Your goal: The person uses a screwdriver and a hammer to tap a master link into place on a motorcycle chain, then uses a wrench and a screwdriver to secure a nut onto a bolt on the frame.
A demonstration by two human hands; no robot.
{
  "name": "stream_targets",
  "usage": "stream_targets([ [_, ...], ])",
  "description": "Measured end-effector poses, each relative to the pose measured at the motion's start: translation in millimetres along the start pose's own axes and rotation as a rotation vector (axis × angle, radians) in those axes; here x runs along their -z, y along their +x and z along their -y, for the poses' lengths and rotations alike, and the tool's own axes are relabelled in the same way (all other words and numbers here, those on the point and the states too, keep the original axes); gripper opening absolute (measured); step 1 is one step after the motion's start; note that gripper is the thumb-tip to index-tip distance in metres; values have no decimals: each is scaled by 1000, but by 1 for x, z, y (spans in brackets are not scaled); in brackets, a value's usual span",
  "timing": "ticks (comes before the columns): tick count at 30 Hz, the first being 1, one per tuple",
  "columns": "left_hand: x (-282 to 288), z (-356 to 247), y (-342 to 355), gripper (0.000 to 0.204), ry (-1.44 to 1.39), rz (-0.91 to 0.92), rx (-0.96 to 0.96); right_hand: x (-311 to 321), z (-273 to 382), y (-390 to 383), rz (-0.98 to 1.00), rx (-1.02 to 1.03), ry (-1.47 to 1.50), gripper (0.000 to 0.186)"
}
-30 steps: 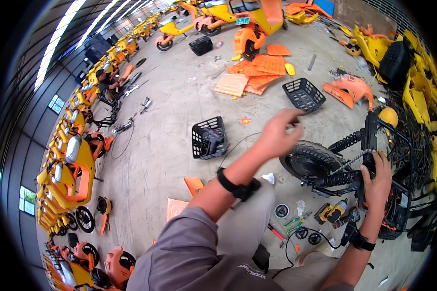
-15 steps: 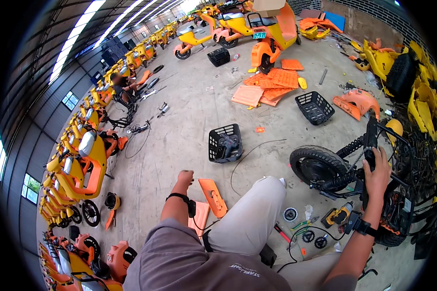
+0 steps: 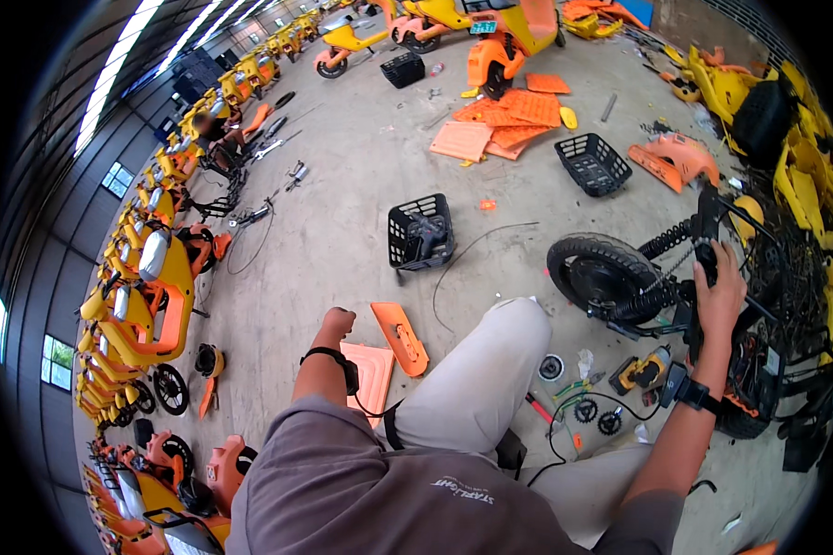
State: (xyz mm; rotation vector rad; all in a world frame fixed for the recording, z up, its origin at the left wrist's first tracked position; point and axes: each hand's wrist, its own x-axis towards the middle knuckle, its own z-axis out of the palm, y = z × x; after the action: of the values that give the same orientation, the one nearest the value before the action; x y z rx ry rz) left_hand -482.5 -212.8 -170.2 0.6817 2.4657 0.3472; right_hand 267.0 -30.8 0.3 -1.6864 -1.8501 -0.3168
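My right hand (image 3: 720,294) is wrapped over a black tube of a stripped scooter frame (image 3: 705,217), which lies at the right with its rear wheel (image 3: 602,275) still on. A coil-spring shock absorber (image 3: 666,242) and a chain (image 3: 680,264) show beside that wheel. Held out at the left, my left hand (image 3: 339,321) is curled into a loose fist, with nothing seen in it. Closest to it, on the floor, are a long orange plastic panel (image 3: 400,339) and a flat salmon panel (image 3: 370,370).
By my knee lie a yellow cordless drill (image 3: 643,370), toothed rings (image 3: 609,422) and red-handled pliers (image 3: 539,407). Ahead stand two black baskets (image 3: 421,233) (image 3: 592,165) and stacked orange panels (image 3: 504,120). Scooters (image 3: 148,296) line the left; another person (image 3: 217,139) sits there. Yellow scrap (image 3: 810,176) is heaped right.
The whole view has tilted, so the floor things sit higher in it. My left hand has shifted slightly left. My right hand keeps its hold on the frame.
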Motion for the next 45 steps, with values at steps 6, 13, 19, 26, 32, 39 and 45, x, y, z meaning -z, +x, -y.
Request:
stream_targets([
  [6, -3, 17, -1, 30, 67, 98, 18, -5, 5, 0, -9, 11, -2, 50],
  [13, -27, 21, -5, 32, 73, 186, -3, -8, -3, 1, 2, -5, 2, 50],
  [19, -41, 36, 5, 32, 194, 236, -41, -10, -2, 4, -4, 28, 48, 49],
  [26, -70, 35, -18, 41, 302, 375, -71, -13, -17, -2, -41, 64, 40, 47],
  [32, -76, 112, 45, 33, 217, 222, 39, -16, -19, 5, -82, 95, 57, 45],
  [39, -147, 139, 45, 29, 479, 563, -136, -23, -14, 1, -11, -59, 11, 47],
  [45, -204, 121, 25, 42, 605, 774, 127, -29, -47, -7, -30, -49, 13, 51],
])
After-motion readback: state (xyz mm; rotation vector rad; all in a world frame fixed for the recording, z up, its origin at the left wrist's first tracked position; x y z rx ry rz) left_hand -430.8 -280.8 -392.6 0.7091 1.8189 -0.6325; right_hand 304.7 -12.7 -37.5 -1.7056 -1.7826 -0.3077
